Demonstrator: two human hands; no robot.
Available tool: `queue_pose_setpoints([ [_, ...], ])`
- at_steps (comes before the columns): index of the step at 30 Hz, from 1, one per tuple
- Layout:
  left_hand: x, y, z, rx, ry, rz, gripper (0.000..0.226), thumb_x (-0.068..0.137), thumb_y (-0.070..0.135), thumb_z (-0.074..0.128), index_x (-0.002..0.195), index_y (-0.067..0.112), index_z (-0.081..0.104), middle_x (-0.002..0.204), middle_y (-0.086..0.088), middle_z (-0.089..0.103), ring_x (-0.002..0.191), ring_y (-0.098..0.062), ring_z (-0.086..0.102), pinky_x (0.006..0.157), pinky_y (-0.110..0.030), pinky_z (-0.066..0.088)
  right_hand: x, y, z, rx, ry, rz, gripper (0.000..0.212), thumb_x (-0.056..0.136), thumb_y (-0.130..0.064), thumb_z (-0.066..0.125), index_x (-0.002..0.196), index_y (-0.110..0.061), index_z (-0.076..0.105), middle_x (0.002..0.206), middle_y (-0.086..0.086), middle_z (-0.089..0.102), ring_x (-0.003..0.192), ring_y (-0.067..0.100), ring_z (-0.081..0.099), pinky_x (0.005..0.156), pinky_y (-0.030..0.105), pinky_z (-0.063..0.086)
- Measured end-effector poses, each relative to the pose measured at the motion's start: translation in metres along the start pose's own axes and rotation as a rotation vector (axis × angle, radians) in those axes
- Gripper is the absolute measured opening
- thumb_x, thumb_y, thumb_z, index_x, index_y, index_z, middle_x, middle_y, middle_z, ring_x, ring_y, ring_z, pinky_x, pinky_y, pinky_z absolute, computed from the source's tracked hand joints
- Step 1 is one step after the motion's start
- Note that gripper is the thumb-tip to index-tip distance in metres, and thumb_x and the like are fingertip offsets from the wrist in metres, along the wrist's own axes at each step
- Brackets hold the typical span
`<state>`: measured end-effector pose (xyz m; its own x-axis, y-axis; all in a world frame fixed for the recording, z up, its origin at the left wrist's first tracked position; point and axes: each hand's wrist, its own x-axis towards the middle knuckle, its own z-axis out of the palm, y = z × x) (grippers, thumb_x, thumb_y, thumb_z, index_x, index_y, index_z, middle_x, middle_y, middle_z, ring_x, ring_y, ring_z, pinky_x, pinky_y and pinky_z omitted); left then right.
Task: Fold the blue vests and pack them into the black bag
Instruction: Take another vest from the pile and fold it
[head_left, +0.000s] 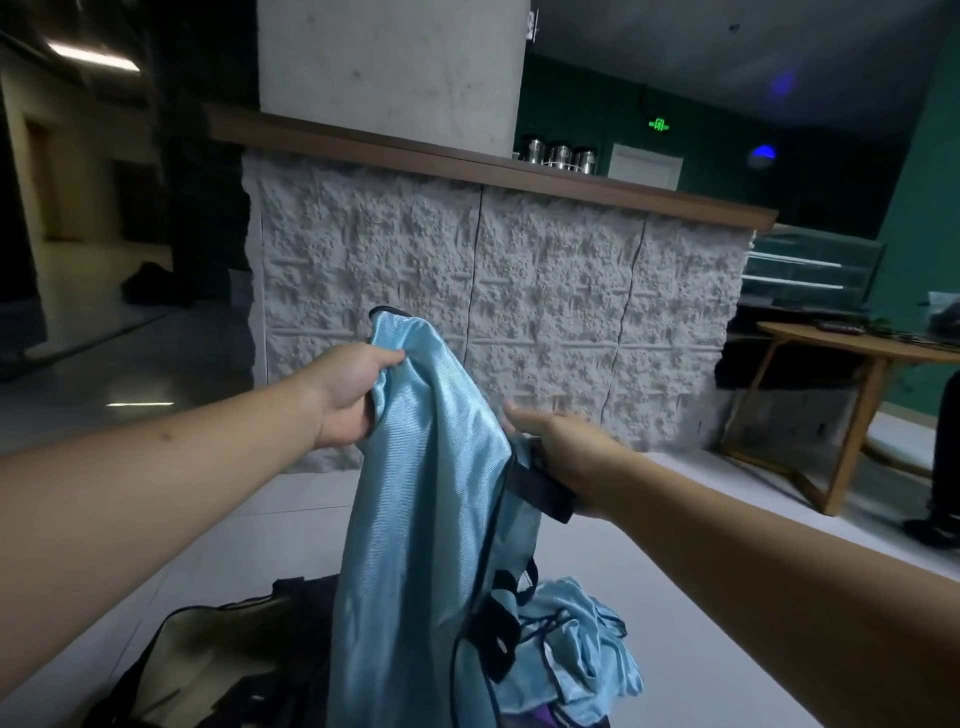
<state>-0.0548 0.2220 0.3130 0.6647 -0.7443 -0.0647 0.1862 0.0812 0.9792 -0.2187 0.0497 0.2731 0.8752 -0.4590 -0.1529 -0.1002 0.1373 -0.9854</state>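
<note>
The person is holding one blue vest (415, 493) up in the air, and the step in hand looks like spreading it before folding. To do it well, the two hands should be taking matching points at the top of the garment, probably the two shoulders, so that it hangs flat and untwisted; only then is a clean fold down the middle possible. The black side strap (540, 493) should be tucked inward so that it is not snagging.

The left hand (348, 400) is pinching the vest's upper edge, fingers curled round a bunch of the shiny cloth. The right hand (566, 447) is lying against the vest's other edge with fingers reaching forward; whether it is gripping the cloth or the strap I cannot tell.

The vest is hanging between the hands and trailing down below them. Beneath the left forearm the black bag (218, 670) is sitting open, and just beside it, below the right hand, the unfolded blue vests (576, 649) are lying in a heap.
</note>
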Motion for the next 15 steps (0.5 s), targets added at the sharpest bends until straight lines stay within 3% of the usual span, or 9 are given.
queue_pose_setpoints([
  [3,-0.001,0.001,-0.001,-0.008,0.010,0.010,0.031,0.108,0.018,0.043,0.110,0.000,0.069,0.096,-0.019,0.075,0.080,-0.029,0.074,0.080,-0.043,0.059,-0.002,0.002,0.002,-0.078,-0.097,0.030,0.047,0.088,-0.052,0.070,0.100,-0.007,0.071,0.111,0.020,0.071,0.100,0.032,0.069,0.090,0.039,0.060],
  [6,0.000,-0.001,-0.002,-0.016,0.012,0.018,0.031,0.109,0.018,0.043,0.110,0.000,0.069,0.104,-0.021,0.074,0.090,-0.032,0.074,0.086,-0.046,0.059,-0.004,0.001,0.005,-0.088,-0.149,-0.020,0.042,0.090,-0.039,0.071,0.112,-0.003,0.072,0.103,0.015,0.076,0.085,0.025,0.074,0.076,0.034,0.061],
  [9,0.000,-0.001,-0.003,-0.031,0.016,0.023,0.033,0.109,0.019,0.043,0.119,-0.002,0.066,0.116,-0.025,0.073,0.109,-0.039,0.071,0.090,-0.049,0.058,-0.004,0.000,0.007,-0.111,-0.138,-0.041,0.029,0.093,-0.022,0.072,0.106,0.004,0.069,0.079,0.008,0.077,0.064,0.017,0.074,0.065,0.028,0.060],
  [13,0.000,-0.001,-0.003,-0.041,0.018,0.025,0.034,0.109,0.019,0.043,0.123,-0.002,0.065,0.118,-0.024,0.073,0.110,-0.038,0.072,0.088,-0.049,0.059,-0.004,0.002,0.012,-0.161,-0.187,-0.019,0.047,0.082,-0.037,0.077,0.110,0.000,0.071,0.102,0.014,0.075,0.092,0.025,0.072,0.089,0.037,0.058],
  [15,-0.001,-0.001,-0.002,-0.035,0.023,0.025,0.033,0.109,0.019,0.043,0.123,-0.001,0.066,0.115,-0.022,0.075,0.103,-0.035,0.075,0.081,-0.045,0.060,-0.004,0.003,0.014,-0.144,-0.224,-0.013,0.041,0.088,-0.037,0.073,0.112,-0.004,0.073,0.110,0.014,0.075,0.103,0.028,0.070,0.100,0.040,0.056],
])
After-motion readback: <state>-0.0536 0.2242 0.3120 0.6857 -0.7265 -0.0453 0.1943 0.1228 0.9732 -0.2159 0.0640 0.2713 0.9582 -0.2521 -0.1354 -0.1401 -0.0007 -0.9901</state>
